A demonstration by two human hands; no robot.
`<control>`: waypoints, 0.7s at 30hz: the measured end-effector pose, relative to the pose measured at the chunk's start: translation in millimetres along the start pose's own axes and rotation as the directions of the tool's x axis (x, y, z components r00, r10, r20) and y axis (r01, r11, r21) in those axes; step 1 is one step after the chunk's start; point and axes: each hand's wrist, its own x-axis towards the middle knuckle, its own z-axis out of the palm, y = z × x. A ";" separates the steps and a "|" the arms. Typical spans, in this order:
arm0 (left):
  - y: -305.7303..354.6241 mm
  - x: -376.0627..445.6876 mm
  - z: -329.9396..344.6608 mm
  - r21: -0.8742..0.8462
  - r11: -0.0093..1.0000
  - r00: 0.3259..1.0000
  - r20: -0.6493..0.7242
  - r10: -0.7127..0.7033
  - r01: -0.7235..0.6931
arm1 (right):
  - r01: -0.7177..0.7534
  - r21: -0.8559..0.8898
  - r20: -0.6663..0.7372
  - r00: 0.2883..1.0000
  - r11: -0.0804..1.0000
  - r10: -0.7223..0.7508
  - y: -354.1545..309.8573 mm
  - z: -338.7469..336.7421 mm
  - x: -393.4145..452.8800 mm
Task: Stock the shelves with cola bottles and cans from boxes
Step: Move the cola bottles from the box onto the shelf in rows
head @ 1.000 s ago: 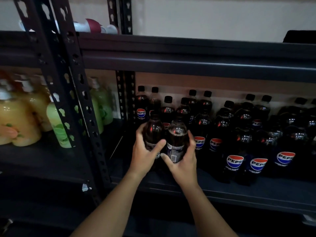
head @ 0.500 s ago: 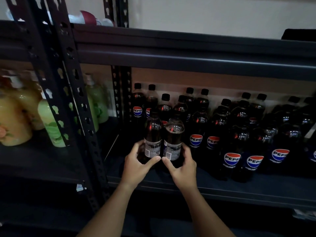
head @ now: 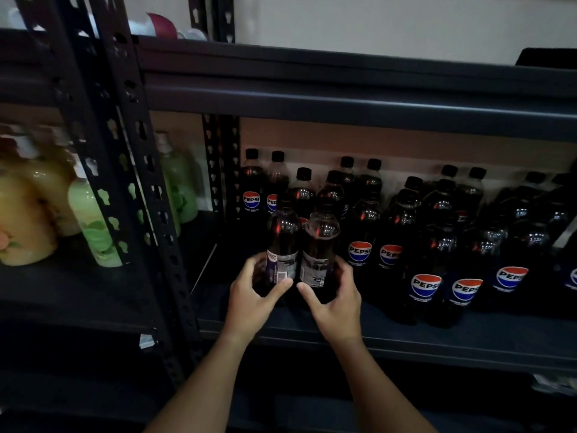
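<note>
Two dark cola bottles stand side by side on the dark metal shelf (head: 468,339), labels' back sides facing me. My left hand (head: 253,298) curls round the base of the left bottle (head: 282,245). The right bottle (head: 320,248) is gripped low down by my right hand (head: 335,303). Both bottles touch each other at the left end of the stocked cola row (head: 424,245), several black-capped bottles deep.
A perforated black upright (head: 137,189) divides this bay from the left one, where yellow bottles (head: 22,220) and green bottles (head: 93,232) stand. The shelf above (head: 343,98) overhangs the colas. Bare shelf surface lies left of the two held bottles.
Both hands have lowered the two bottles onto the shelf and slid down from their middles to their bases. The view has shifted slightly.
</note>
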 end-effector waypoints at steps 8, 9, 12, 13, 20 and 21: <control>0.4 1.3 -2.7 -0.011 1.000 0.997 0.083 0.000 0.001 | 0.027 -0.010 0.073 0.997 1.000 -0.026 -0.8 -1.3 1.1; -0.2 1.0 -2.4 -0.003 1.000 0.997 0.077 0.003 -0.003 | 0.028 -0.008 0.065 0.997 1.000 -0.027 0.2 -1.4 0.6; -0.2 -0.9 -0.3 0.011 1.000 1.000 0.007 0.008 -0.008 | 0.015 0.005 0.026 1.000 1.000 -0.015 0.7 -0.2 -0.2; -0.4 -0.9 0.4 0.017 1.000 1.000 -0.019 0.008 -0.008 | 0.001 0.008 0.015 1.000 1.000 -0.002 0.8 0.4 0.1; 2.7 -2.3 -0.7 0.040 0.999 1.000 0.022 0.021 -0.021 | -0.008 -0.002 0.060 0.998 1.000 0.008 0.2 -0.8 0.5; 3.2 -3.0 -1.1 0.043 0.999 0.999 0.036 0.029 -0.030 | -0.005 0.001 0.057 0.998 1.000 0.005 0.4 -0.9 -0.8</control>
